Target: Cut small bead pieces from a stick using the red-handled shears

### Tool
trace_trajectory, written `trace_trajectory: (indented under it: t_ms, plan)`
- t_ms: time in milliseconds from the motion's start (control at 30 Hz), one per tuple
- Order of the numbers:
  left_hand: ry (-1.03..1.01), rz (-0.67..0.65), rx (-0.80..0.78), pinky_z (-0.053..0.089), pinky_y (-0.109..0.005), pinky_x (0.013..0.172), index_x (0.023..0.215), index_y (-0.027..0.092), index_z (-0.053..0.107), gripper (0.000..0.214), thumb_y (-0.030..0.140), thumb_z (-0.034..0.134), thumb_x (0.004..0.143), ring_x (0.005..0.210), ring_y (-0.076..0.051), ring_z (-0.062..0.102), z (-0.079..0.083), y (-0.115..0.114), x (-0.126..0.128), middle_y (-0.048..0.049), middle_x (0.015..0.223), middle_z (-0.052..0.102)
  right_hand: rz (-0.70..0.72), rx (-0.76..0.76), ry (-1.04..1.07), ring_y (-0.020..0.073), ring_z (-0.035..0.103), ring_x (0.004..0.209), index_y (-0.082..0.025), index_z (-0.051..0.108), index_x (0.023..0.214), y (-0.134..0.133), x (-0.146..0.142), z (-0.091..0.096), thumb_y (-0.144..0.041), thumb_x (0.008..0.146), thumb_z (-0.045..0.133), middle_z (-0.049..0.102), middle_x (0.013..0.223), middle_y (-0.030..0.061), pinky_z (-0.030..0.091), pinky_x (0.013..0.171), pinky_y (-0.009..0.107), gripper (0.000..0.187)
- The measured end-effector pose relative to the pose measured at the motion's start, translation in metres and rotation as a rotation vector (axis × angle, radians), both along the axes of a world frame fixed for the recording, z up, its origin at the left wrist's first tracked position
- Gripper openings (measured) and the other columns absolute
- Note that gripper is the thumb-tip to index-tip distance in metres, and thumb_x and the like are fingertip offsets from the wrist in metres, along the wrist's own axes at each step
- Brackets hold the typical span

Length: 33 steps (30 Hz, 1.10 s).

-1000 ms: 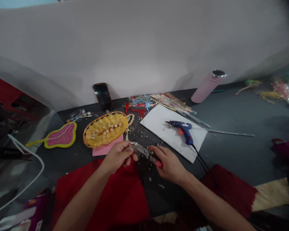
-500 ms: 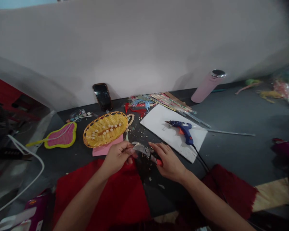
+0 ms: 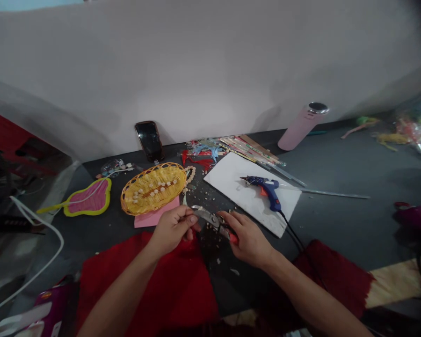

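My right hand is wrapped round the red handles of a pair of pruning shears, whose curved metal blades point left. At the blade tips, my left hand has its thumb and fingers pinched together. Whatever lies in that pinch is too small to make out. Just beyond the hands stands a yellow oval wicker basket with small pale flower-shaped pieces in it. A beaded loop with a pale tassel lies by its right end. Small bits are scattered on the dark table under the shears.
A blue glue gun rests on a white board, its cord running toward me. Behind lie tassels and sticks, a phone and a pink bottle. Red cloth is under my left arm; a pink fan lies left.
The shears' blades have shifted very slightly at my left fingertips. Both hands keep nearly the same place and grip.
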<state>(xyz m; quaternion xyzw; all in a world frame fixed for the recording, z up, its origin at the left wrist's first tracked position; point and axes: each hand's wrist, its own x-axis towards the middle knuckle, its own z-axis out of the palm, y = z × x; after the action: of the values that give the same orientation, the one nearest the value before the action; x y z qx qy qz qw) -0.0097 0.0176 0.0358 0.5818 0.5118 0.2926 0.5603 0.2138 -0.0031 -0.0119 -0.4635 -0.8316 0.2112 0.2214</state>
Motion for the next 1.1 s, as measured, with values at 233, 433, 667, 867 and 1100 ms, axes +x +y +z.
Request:
trace_trajectory:
  t_ms: [233, 433, 667, 867, 1100]
  plan:
    - [-0.016, 0.001, -0.02, 0.039, -0.018, 0.046, 0.075, 0.014, 0.054, 0.018, 0.029, 0.048, 0.083, 0.044, -0.006, 0.052, 0.003, -0.001, 0.0, -0.0009, 0.064, 0.063, 0.033, 0.037, -0.017, 0.0248, 0.046, 0.105, -0.017, 0.032, 0.132, 0.005, 0.0, -0.003, -0.009, 0.068, 0.046, 0.05, 0.116, 0.0122, 0.039, 0.089, 0.042, 0.066]
    - [-0.268, -0.113, -0.27, 0.032, -0.015, 0.034, 0.074, 0.013, 0.052, 0.024, 0.036, 0.055, 0.08, 0.035, -0.004, 0.045, 0.001, 0.001, -0.007, -0.0006, 0.058, 0.063, 0.092, -0.009, 0.015, 0.0243, 0.046, 0.104, -0.019, 0.031, 0.133, 0.005, 0.002, 0.0, -0.007, 0.061, 0.045, 0.05, 0.115, 0.011, 0.038, 0.091, 0.043, 0.074]
    - [-0.274, -0.077, -0.28, 0.031, -0.013, 0.033, 0.074, 0.012, 0.053, 0.024, 0.036, 0.057, 0.079, 0.034, -0.003, 0.045, 0.001, 0.0, -0.007, -0.0006, 0.057, 0.063, 0.097, -0.012, 0.036, 0.0245, 0.049, 0.101, -0.019, 0.035, 0.13, 0.001, 0.002, 0.001, -0.009, 0.062, 0.045, 0.051, 0.113, 0.0115, 0.042, 0.086, 0.042, 0.069]
    - [-0.253, -0.029, -0.235, 0.033, -0.015, 0.036, 0.082, 0.013, 0.055, 0.021, 0.034, 0.053, 0.082, 0.036, -0.004, 0.046, -0.003, -0.001, -0.005, -0.0008, 0.061, 0.064, 0.03, 0.012, 0.034, 0.0246, 0.051, 0.1, -0.017, 0.038, 0.127, -0.003, -0.001, 0.002, -0.01, 0.066, 0.046, 0.053, 0.11, 0.0125, 0.044, 0.085, 0.039, 0.062]
    - [-0.141, 0.099, -0.049, 0.046, -0.02, 0.052, 0.084, 0.015, 0.055, 0.017, 0.03, 0.06, 0.077, 0.055, -0.008, 0.057, -0.007, 0.001, 0.005, -0.0009, 0.073, 0.065, -0.022, 0.043, -0.008, 0.0249, 0.048, 0.103, -0.017, 0.035, 0.129, 0.001, -0.001, -0.003, -0.007, 0.063, 0.046, 0.052, 0.114, 0.0122, 0.04, 0.088, 0.04, 0.068]
